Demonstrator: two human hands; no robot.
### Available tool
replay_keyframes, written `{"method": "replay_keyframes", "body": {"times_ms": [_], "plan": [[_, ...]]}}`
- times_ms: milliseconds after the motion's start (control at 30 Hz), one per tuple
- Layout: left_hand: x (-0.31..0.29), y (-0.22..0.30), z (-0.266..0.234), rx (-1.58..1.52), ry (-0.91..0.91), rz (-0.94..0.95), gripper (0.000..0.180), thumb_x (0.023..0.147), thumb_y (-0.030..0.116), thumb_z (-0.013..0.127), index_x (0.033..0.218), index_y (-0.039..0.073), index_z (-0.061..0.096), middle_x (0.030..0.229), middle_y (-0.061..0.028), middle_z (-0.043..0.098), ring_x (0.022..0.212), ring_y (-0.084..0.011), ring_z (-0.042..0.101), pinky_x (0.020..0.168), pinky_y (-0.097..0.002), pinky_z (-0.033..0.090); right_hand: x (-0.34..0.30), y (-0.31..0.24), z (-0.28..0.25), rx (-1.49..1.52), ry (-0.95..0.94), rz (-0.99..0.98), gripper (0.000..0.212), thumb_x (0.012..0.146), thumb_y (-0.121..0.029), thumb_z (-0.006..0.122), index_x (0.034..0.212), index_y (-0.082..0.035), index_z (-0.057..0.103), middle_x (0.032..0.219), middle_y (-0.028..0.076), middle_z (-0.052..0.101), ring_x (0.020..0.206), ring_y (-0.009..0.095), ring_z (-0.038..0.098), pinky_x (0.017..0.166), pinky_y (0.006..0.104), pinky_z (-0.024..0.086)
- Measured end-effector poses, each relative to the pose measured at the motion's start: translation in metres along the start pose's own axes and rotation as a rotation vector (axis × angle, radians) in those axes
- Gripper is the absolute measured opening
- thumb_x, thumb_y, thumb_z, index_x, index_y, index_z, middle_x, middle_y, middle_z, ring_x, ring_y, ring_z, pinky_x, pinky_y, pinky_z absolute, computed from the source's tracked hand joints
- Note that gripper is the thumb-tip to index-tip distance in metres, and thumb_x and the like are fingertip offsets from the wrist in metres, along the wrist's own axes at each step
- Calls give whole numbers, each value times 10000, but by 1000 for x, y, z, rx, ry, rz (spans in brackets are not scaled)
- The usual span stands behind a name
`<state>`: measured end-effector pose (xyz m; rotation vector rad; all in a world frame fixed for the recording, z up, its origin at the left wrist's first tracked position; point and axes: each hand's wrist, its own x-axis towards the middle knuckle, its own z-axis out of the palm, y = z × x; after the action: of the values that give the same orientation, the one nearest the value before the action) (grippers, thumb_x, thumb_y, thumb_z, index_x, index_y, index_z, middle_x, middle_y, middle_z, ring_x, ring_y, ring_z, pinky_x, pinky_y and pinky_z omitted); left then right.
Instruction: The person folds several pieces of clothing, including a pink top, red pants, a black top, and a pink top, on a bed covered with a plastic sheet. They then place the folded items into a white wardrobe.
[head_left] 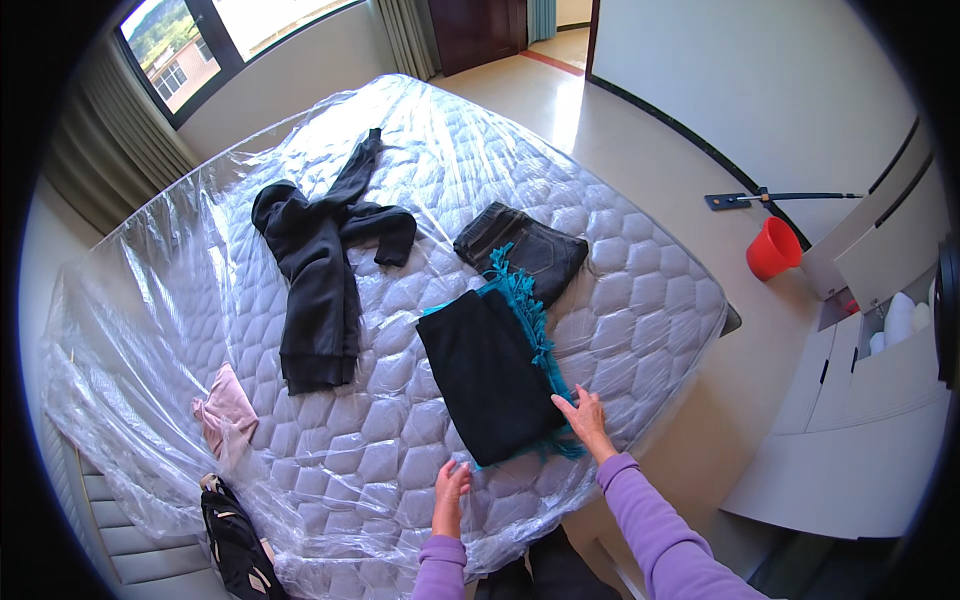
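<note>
A folded black garment [478, 375] lies in front of me on the plastic-covered mattress, on top of a teal fringed scarf [528, 312] whose tassels show along its far and right sides. My right hand [587, 418] is at the garment's near right corner, thumb and fingers apart, its fingertips at the fringe and cloth edge. My left hand [452, 488] hovers just off the near left corner, fingers loosely bent and apart, holding nothing. Beyond the scarf, partly under its fringe, are folded dark jeans [525, 248].
A black hooded sweatshirt [318, 270] is spread on the mattress [640, 290] to the left. Nearer are a pink cloth [227, 408] and a black bag [235, 540]. On the floor at right stands a red bucket [773, 250], near a mop [760, 197] and white cabinets [850, 370].
</note>
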<state>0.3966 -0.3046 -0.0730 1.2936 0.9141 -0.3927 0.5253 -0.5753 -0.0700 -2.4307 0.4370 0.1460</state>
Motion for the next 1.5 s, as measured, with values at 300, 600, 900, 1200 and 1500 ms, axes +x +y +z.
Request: {"method": "replay_keyframes", "body": {"times_ms": [300,600,900,1200,1500], "plan": [[14,50,53,23,112,-5,757,639,371,749,1235,59,401,993,-71,549,817,-134,528,628,-268,405,3,-21,12,953,-443,461,518,748,-394,656,1097,-26,549,1094,90,574,1007,199,536,883,343,397],[24,51,43,-115,-66,-163,549,641,322,749,1087,83,537,925,-16,595,801,-112,561,626,-235,417,-28,-58,-18,1169,-502,503,603,715,-318,692,1189,-23,463,1154,101,524,1063,217,487,916,333,360],[-13,71,53,-237,-174,-34,471,689,218,699,1095,42,538,960,-22,602,853,-134,571,728,-258,449,-31,-112,-44,1067,-264,245,392,640,-48,644,1013,26,551,915,77,603,831,164,555,775,275,438],[-150,35,15,-397,-512,-121,393,804,126,541,1152,-34,452,1078,-109,560,930,-217,573,864,-311,455,-169,-129,-150,1178,-106,116,303,682,-87,646,962,5,577,853,51,616,761,108,558,689,239,456],[-255,12,21,133,-991,-129,462,781,129,561,1185,-49,427,1112,-157,537,988,-242,558,873,-366,453,-394,-92,-183,1559,32,354,766,672,-159,701,1265,111,298,1030,136,574,1013,154,503,919,269,341]]}}
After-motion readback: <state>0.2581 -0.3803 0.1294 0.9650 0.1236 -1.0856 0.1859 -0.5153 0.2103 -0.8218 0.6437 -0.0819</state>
